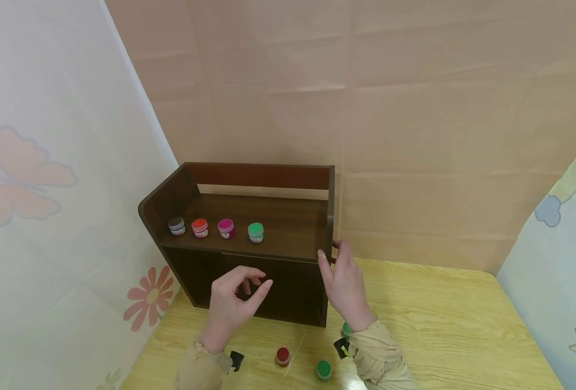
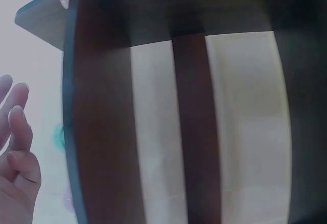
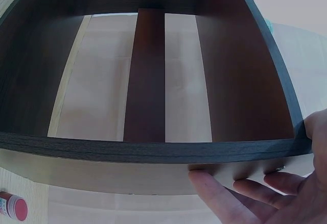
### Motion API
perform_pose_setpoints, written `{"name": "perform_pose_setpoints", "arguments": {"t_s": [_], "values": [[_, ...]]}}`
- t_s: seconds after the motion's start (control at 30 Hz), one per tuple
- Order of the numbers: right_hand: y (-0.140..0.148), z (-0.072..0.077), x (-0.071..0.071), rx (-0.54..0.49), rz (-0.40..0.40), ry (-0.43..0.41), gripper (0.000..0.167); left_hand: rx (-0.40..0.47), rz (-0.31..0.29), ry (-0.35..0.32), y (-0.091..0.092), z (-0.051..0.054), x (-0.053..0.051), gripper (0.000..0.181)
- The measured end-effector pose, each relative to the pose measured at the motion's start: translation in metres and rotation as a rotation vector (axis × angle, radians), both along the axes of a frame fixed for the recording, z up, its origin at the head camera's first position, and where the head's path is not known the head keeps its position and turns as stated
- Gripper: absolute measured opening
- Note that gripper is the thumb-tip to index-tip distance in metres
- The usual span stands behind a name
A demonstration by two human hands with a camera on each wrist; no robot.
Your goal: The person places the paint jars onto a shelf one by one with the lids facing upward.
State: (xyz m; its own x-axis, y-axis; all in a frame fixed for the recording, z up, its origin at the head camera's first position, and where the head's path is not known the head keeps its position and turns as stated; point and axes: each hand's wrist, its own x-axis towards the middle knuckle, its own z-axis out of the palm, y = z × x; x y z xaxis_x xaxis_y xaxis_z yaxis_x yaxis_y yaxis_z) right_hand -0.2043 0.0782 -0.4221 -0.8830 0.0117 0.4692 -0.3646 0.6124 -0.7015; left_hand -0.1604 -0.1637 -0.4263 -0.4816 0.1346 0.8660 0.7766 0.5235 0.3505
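A dark brown wooden shelf stands on the table. The right hand grips its right side panel, thumb at the front edge and fingers along the outer face, as the right wrist view also shows. In front of the shelf the left hand hangs in the air, fingers loosely bent and holding nothing; the left wrist view has it at the left edge. On the upper board stand a grey-lidded jar, an orange-red jar, a magenta jar and a green jar.
On the wooden table, near its front, are a dark red jar and a green jar. Another green jar is partly hidden by the right sleeve. Brown sheeting hangs behind, with patterned cloth at the left.
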Motion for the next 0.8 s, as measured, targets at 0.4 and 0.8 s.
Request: {"name": "perform_pose_setpoints", "arguments": {"t_s": [0.4,0.8], "values": [[-0.001,0.000,0.001,0.010,-0.007,0.014,0.045,-0.114,-0.038,-0.539,0.001,-0.056,0.011,0.019],[0.000,0.001,0.002,-0.002,-0.007,0.010,0.046,-0.266,-0.047,-0.873,-0.008,-0.112,0.010,0.031]]}}
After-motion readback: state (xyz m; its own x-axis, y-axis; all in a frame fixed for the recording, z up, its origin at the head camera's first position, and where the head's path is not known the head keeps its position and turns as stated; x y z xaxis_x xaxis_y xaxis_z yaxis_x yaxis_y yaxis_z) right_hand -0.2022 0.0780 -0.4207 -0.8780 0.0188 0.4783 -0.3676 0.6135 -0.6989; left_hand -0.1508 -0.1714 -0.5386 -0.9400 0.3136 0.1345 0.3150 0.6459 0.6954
